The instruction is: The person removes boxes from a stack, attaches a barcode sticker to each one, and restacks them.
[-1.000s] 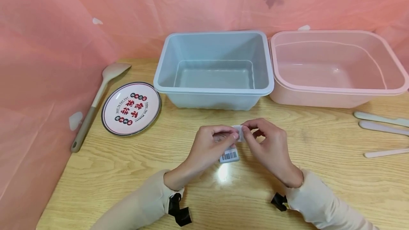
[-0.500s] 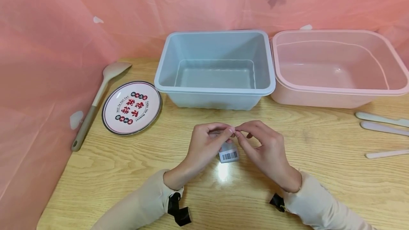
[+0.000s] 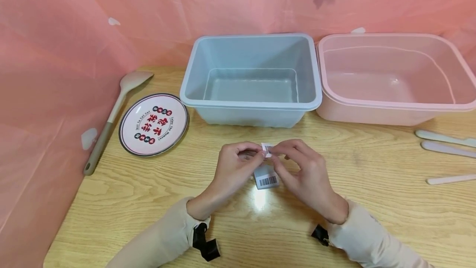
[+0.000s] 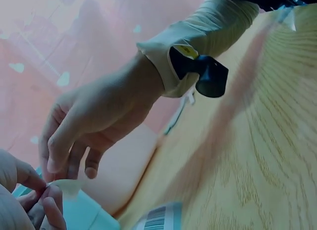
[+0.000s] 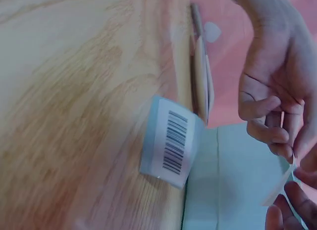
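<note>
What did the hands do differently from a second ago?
Both hands, the left hand and right hand, kept pinching the small white slip, which was barely visible half a second ago and now shows again between the fingertips. The barcode label, blue tub, pink tub, plate and spoon stayed put.

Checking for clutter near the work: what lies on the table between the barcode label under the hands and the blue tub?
In the head view, only bare wood lies between the barcode label and the blue tub; the small paper slip is pinched above it.
</note>
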The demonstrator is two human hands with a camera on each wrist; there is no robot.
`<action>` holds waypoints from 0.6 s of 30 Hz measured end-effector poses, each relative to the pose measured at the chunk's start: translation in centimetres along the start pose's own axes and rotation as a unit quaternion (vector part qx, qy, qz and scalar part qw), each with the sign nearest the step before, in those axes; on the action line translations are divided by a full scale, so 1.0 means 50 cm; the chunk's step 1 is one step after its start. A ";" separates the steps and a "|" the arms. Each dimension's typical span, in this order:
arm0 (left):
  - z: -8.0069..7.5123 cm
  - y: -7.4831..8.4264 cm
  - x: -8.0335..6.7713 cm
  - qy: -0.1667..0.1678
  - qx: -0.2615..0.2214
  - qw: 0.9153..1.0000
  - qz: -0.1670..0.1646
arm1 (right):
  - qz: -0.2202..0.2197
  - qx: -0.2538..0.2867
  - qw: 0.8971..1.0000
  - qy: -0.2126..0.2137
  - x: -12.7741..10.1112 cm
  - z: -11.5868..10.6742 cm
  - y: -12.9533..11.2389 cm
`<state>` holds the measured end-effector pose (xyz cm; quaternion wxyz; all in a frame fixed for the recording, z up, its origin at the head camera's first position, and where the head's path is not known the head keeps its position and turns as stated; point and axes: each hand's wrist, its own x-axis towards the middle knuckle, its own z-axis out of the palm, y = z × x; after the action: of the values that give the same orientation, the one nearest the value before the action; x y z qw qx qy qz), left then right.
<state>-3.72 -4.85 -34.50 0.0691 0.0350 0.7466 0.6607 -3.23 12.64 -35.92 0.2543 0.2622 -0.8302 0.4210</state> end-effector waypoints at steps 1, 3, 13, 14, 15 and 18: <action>-0.002 -0.001 0.000 0.001 0.002 1.000 0.002 | 0.017 -0.001 1.000 0.001 0.001 -0.002 0.001; -0.004 -0.002 0.001 0.003 0.005 1.000 0.008 | 0.054 -0.004 0.998 0.008 0.005 -0.008 0.005; -0.011 -0.002 0.001 0.002 0.009 1.000 0.030 | 0.313 0.141 0.935 -0.081 0.016 -0.028 0.022; -0.011 -0.002 0.001 0.002 0.010 0.999 0.031 | 0.328 0.160 0.927 -0.086 0.016 -0.029 0.023; -0.012 -0.002 0.001 0.002 0.011 0.999 0.031 | 0.338 0.174 0.921 -0.087 0.016 -0.029 0.023; -0.013 -0.004 0.001 0.005 0.015 0.999 0.033 | 0.348 0.202 0.912 -0.083 0.016 -0.030 0.024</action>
<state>-3.86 -5.52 -34.63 0.0432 0.0577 0.7554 0.6513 -4.29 14.32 -35.34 -0.0362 0.0362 -0.7845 0.6180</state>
